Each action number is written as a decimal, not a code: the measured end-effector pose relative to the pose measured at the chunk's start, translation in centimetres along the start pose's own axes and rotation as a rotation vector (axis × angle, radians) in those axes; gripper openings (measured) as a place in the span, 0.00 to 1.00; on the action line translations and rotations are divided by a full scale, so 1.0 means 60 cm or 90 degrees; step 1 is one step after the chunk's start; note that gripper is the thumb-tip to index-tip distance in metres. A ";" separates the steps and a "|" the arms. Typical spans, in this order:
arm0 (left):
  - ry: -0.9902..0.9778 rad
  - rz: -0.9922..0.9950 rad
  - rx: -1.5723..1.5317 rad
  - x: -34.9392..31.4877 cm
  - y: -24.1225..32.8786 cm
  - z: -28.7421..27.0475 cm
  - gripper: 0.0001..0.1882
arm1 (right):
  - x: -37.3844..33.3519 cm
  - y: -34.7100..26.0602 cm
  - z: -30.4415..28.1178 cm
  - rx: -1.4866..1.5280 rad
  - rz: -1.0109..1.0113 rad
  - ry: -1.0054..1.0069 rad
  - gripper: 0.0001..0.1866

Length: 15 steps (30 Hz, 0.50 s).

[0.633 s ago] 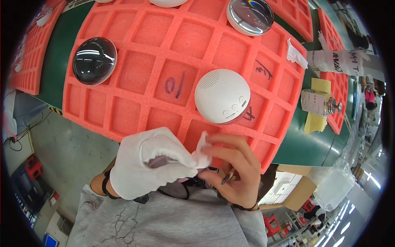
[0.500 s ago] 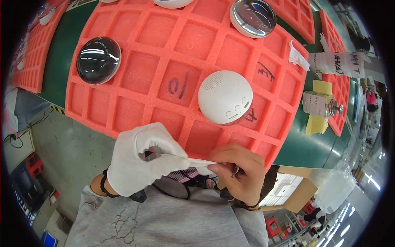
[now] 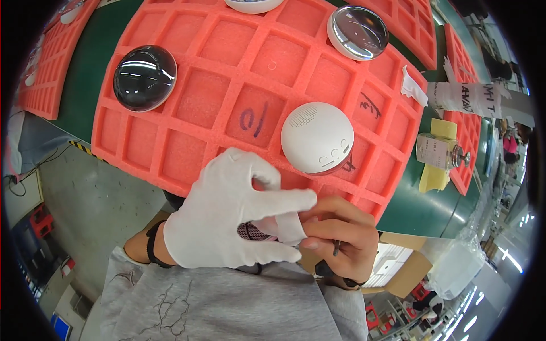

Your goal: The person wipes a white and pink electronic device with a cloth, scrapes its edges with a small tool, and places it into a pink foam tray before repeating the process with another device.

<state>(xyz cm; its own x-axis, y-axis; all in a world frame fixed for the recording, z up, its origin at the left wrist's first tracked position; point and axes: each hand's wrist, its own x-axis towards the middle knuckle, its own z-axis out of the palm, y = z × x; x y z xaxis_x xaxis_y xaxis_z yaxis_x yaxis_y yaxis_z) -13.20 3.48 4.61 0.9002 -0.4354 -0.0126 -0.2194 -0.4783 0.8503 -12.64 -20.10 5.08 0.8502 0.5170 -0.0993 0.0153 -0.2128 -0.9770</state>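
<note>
Green tabletop: we see it on both sides of the big foam tray, running out past its left and right edges.
Foam tray: red-pink, square cells, pen marks in a few of them; we lose its far edge at the top of the view.
Left tray: same foam, along the tabletop's left end.
Wrapped bar: white wrap with dark lettering, just off the foam tray's right edge.
Left hand: white glove, over the foam tray's near edge. Thumb and forefinger spread wide, other fingers curled. We can't tell if the forefinger touches the cloth it overlaps.
Right hand: bare, by the foam tray's near right corner. Fingers curled, thumb and forefinger pinching the cloth.
White dome: in from the foam tray's near edge, right of middle; speaker holes and small buttons face us. Neither hand is on it.
Black dome: glossy, near the foam tray's left edge.
Clear-topped dome: toward the far right corner, tilted, shiny.
Bottle: see-through, metal top, pale label, off the foam tray's right edge, yellow cloth under it.
White cloth: small piece, between the hands at the foam tray's near edge, closer to us than the white dome.
White scrap: on the foam tray's right edge.
Dark rod: thin, poking out from the right hand's curled fingers.
</note>
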 end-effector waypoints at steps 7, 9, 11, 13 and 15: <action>0.003 -0.037 -0.306 0.001 -0.006 0.005 0.12 | -0.005 0.002 -0.001 -0.090 0.053 -0.035 0.13; -0.026 -0.112 -0.408 -0.003 -0.001 0.004 0.09 | -0.002 0.010 0.007 -0.115 0.003 -0.006 0.16; -0.015 -0.232 -0.501 -0.003 0.003 0.003 0.06 | 0.001 0.012 0.007 -0.124 -0.024 0.009 0.17; -0.009 -0.294 -0.544 -0.002 0.007 0.000 0.05 | 0.005 0.007 0.000 -0.138 -0.064 -0.018 0.12; 0.020 -0.295 -0.483 -0.002 0.009 -0.003 0.05 | 0.006 0.008 -0.003 -0.143 -0.086 -0.032 0.10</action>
<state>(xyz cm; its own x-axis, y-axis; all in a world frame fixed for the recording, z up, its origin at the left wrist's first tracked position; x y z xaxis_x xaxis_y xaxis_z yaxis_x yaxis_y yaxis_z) -13.36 3.39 5.18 0.8496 -0.2966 -0.4362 0.4668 0.0376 0.8835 -12.21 -20.16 4.62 0.8052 0.5929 0.0144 0.2479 -0.3143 -0.9164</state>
